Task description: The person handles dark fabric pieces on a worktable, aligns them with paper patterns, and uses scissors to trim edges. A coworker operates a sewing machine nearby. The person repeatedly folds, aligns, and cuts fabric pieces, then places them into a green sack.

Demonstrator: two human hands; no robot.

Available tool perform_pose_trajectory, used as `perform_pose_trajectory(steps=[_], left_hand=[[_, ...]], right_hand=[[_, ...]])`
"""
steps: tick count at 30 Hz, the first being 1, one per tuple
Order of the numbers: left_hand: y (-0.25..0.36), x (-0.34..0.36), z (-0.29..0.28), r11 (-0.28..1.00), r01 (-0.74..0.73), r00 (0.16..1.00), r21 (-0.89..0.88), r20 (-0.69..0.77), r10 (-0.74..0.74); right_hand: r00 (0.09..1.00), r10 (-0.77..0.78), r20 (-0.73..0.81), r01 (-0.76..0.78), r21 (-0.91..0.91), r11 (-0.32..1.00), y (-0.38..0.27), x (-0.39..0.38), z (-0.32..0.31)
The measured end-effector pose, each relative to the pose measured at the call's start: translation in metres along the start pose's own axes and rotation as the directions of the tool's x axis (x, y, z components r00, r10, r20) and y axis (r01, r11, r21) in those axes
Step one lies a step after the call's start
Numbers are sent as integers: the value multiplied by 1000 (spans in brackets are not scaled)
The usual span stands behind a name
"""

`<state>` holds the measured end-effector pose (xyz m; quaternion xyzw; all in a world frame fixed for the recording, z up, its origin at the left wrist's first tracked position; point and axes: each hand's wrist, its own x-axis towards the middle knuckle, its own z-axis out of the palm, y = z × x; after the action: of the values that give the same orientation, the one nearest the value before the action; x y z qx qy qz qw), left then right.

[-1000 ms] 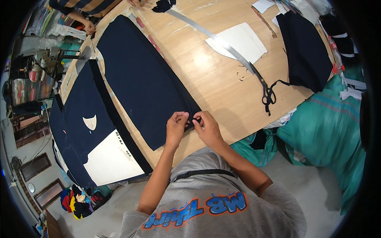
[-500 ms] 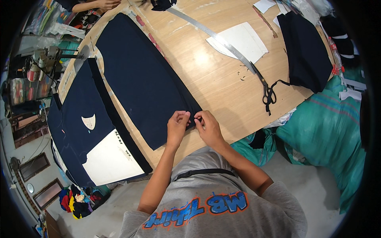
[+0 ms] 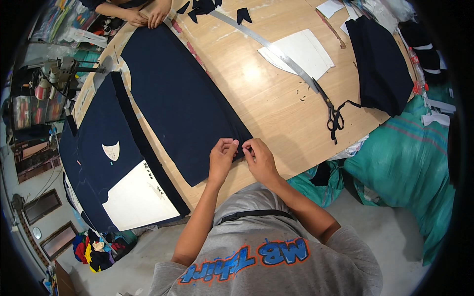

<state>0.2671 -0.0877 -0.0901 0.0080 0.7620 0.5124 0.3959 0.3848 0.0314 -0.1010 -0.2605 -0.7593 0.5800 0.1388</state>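
A long dark navy piece of fabric point(image 3: 180, 98) lies on the wooden table, its near end toward me. At its near right corner my left hand point(image 3: 223, 157) pinches the fabric edge between thumb and fingers. Just to the right, my right hand point(image 3: 259, 159) is closed on the same corner, its fingertips close to those of the left. A co-worker's hands point(image 3: 147, 19) press on the far end of this fabric.
Scissors point(image 3: 332, 118) and a metal ruler point(image 3: 261, 42) lie across the table point(image 3: 281, 128), the ruler over a white pattern piece point(image 3: 308, 52). Folded dark fabric point(image 3: 377, 64) sits right. Left is more navy fabric point(image 3: 98, 128) with a white pattern point(image 3: 140, 200). Green sacks point(image 3: 400, 153) stand nearby.
The co-worker's hands have come onto the far end of the fabric. Small dark scraps now lie near the ruler's far end. My hands have hardly moved.
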Motion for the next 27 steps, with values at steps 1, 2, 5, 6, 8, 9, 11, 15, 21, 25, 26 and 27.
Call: perform_pose_trajectory(steps=[1, 2, 5, 6, 8, 9, 11, 15, 21, 25, 26, 27], left_hand=[[0, 0, 0, 1000, 1, 1000, 1, 1, -1], [0, 0, -1, 1000, 1, 1000, 2, 1, -1], [1, -1, 0, 1000, -5, 1000, 6, 1, 5], [1, -1, 0, 1000, -6, 1000, 7, -1, 6], [1, -1, 0, 1000, -1, 1000, 7, -3, 1], [1, -1, 0, 1000, 0, 1000, 4, -3, 0], [0, 0, 0, 1000, -1, 1000, 2, -2, 1], [0, -1, -1, 1000, -8, 1000, -2, 2, 8], [5, -2, 1, 1000, 0, 1000, 28, 1, 0], [5, -3, 1, 999, 5, 1000, 46, -1, -5], [4, -2, 1, 999, -3, 1000, 43, -8, 3], [3, -2, 1, 999, -10, 1000, 41, -14, 11]], right_hand=[[1000, -16, -6, 16, -15, 1000, 1, 0, 0], [999, -32, -13, 32, -31, 999, 1, 0, 1], [998, -52, -18, 51, -47, 998, 2, 0, 1], [998, -54, -18, 53, -47, 997, 2, 0, 1], [998, -53, -17, 52, -44, 998, 2, 0, 1], [998, -53, -17, 52, -43, 998, 1, 0, 1], [999, -51, -17, 50, -39, 998, 1, 0, 1], [998, -58, -10, 57, -35, 998, 0, 0, 1], [1000, 14, 11, -14, -3, 1000, -6, -1, -1], [1000, 25, 15, -25, -3, 1000, -4, -1, 0], [999, 30, 13, -30, 3, 1000, -4, -1, 0], [999, 36, 11, -36, 8, 999, -4, -1, 0]])
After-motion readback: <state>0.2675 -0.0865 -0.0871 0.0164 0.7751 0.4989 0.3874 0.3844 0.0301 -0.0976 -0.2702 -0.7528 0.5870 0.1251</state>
